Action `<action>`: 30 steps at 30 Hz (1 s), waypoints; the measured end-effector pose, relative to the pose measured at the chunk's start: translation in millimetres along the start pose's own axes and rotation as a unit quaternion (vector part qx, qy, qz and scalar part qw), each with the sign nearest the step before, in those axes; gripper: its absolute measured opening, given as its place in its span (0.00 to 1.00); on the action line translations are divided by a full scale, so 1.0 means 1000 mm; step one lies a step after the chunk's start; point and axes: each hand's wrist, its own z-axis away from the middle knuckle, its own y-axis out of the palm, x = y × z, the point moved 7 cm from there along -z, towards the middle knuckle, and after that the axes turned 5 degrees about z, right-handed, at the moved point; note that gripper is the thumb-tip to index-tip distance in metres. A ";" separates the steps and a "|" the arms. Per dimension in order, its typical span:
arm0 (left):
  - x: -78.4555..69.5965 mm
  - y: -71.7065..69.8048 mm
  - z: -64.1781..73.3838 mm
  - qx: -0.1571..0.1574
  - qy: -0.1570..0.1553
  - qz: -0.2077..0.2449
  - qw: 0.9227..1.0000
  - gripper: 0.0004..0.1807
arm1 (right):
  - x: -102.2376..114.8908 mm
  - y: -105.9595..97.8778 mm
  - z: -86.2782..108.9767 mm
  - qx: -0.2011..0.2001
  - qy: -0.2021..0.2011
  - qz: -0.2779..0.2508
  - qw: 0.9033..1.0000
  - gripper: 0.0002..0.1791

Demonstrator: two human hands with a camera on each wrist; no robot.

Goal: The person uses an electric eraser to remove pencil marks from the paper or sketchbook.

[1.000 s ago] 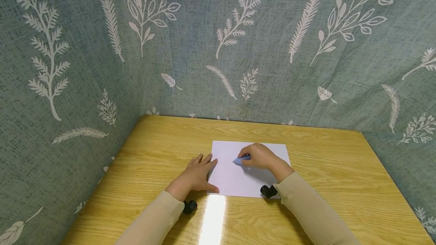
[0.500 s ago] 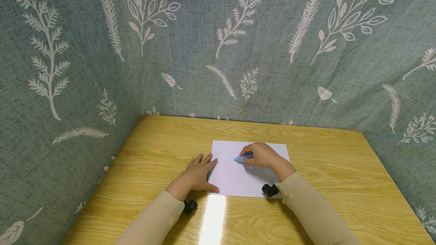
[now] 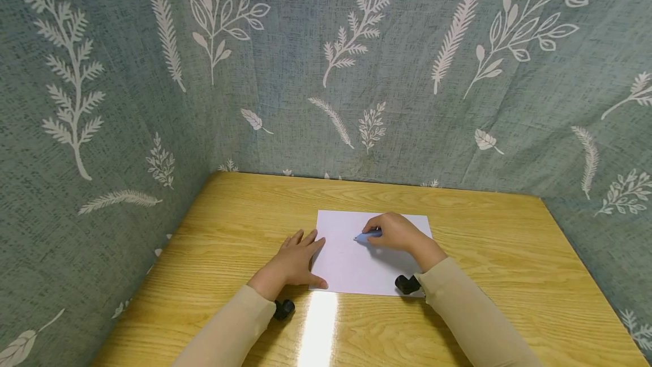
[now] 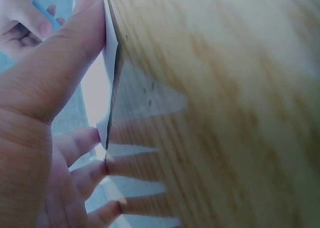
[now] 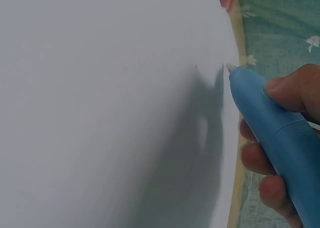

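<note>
A white sheet of paper (image 3: 338, 268) lies on the wooden table. My left hand (image 3: 291, 262) rests with spread fingers over its left edge; the left wrist view shows the thumb (image 4: 65, 52) by the paper's edge. Above the sheet, my right hand (image 3: 399, 234) grips a thick blue pen-shaped tool (image 3: 368, 236). Seen from the right wrist, the tool (image 5: 272, 123) has a smooth body with a seam and a small pale tip, held between thumb (image 5: 295, 90) and curled fingers. Whether the tip touches the paper cannot be told. No clear marks show on the sheet.
The wooden table (image 3: 244, 203) extends around the sheet, with a bright reflection in front of it. Leaf-patterned blue-green cloth (image 3: 290, 72) hangs behind and at both sides. A black wrist camera (image 3: 406, 284) sits over the paper's front right corner.
My right hand has shifted slightly to the right with the blue tool, its tip moving right and a little away from me. The left hand and the paper stay put.
</note>
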 end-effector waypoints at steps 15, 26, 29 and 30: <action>0.001 0.001 0.000 0.000 -0.001 -0.001 1.000 0.59 | -0.007 0.002 0.004 0.000 0.015 -0.008 1.000 0.08; -0.001 -0.002 0.002 0.001 0.002 0.004 1.000 0.58 | -0.003 0.002 0.002 0.000 0.000 0.003 1.000 0.08; -0.002 -0.002 0.002 0.001 0.003 0.006 1.000 0.58 | -0.002 0.002 0.002 0.000 -0.006 0.005 1.000 0.08; -0.002 -0.002 0.002 0.001 0.003 0.006 1.000 0.58 | -0.001 0.002 0.001 0.001 -0.005 0.006 1.000 0.08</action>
